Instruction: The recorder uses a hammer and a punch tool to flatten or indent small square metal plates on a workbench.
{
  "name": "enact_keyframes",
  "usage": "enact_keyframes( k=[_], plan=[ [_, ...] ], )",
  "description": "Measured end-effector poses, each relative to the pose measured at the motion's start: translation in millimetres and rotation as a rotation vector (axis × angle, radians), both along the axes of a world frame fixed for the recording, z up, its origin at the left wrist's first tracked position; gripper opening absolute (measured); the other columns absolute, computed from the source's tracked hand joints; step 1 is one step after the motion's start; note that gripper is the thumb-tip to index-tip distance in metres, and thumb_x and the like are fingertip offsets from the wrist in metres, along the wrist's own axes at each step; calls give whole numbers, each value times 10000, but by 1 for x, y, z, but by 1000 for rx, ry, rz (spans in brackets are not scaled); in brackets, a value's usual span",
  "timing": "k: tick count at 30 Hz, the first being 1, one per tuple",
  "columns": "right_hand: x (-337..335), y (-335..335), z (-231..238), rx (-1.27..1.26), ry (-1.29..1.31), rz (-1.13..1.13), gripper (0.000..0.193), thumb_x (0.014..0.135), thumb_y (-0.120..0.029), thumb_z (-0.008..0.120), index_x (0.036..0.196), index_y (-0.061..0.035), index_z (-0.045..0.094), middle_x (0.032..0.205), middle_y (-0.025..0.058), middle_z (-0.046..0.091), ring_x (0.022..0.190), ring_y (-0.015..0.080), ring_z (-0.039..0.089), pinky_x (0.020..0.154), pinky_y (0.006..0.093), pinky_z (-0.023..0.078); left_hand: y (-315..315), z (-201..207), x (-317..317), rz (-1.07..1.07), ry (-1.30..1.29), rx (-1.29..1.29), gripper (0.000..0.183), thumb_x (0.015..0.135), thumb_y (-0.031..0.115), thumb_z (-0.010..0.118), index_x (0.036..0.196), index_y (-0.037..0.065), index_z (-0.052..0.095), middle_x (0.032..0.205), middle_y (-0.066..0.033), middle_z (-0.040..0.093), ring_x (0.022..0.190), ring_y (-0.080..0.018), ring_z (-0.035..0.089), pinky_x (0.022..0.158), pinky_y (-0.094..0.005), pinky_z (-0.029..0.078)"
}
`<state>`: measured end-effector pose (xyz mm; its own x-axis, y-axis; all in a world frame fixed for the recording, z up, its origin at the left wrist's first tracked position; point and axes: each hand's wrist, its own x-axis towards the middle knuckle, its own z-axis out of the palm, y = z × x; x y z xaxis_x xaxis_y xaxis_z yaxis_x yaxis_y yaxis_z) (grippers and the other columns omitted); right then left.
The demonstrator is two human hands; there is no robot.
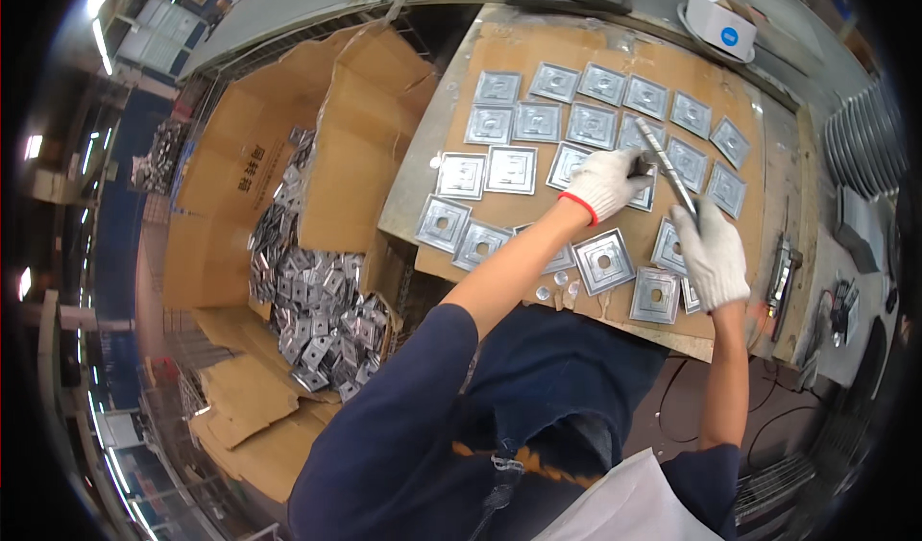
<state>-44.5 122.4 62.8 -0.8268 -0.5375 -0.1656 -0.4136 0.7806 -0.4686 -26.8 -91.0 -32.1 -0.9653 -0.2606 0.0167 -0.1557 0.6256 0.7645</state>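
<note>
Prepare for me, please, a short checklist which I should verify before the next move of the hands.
1. Left hand and right hand both gloved: ok.
2. Right hand gripping the long thin tool: ok.
3. Left fingers well away from the tool: not ok, they look very close to it.
4. Left hand's hold on a plate: cannot tell, the glove hides it.
5. Metal plates laid out on the cardboard sheet: ok.
6. Tool's far end sharp or blunt: cannot tell, too small to see.
</note>
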Motion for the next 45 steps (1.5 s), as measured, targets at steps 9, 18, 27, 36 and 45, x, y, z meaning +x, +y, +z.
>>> enact_keyframes(
  k=[9, 18, 27, 36, 45],
  plan=[
    [25, 65, -43, -438, -105, -319, 302, 1110, -274, 630, 1150, 24, 647, 952, 136, 687, 851, 180, 590, 816, 377, 513, 17, 2, 1, 126, 13, 2, 391, 967, 351, 789, 1211, 52, 726, 1095, -198, 777, 1047, -400, 751, 905, -473, 601],
    [47, 70, -93, -136, -105, -243, 410, 1095, -411, 601, 1219, -22, 642, 907, 297, 732, 894, 517, 725, 768, 557, 546, 12, 31, 9, 32, 46, 202, 352, 929, 287, 806, 1156, 31, 721, 1013, -182, 794, 935, -347, 777, 852, -416, 606],
    [35, 74, -59, -385, 1, -240, 350, 1098, -338, 638, 1140, 9, 665, 837, 197, 680, 736, 336, 650, 719, 445, 522, -35, 33, 17, 178, 107, 191, 353, 953, 216, 767, 1203, -19, 686, 937, -82, 813, 855, -157, 759, 864, -298, 597],
    [38, 66, -72, -339, -145, -271, 396, 1089, -381, 619, 1175, 3, 670, 838, 195, 697, 743, 323, 682, 743, 452, 532, -73, 3, 44, 276, -14, 244, 300, 955, 178, 782, 1129, -44, 679, 910, -99, 802, 854, -136, 734, 805, -276, 566],
    [-3, -3, -50, 159, -65, 6, 442, 1070, -457, 560, 1095, -35, 689, 942, 267, 761, 926, 483, 742, 839, 588, 576, -64, -15, 41, 242, -5, 159, 289, 967, 146, 804, 1172, -25, 694, 924, -92, 777, 830, -155, 744, 789, -311, 594]
  ],
)
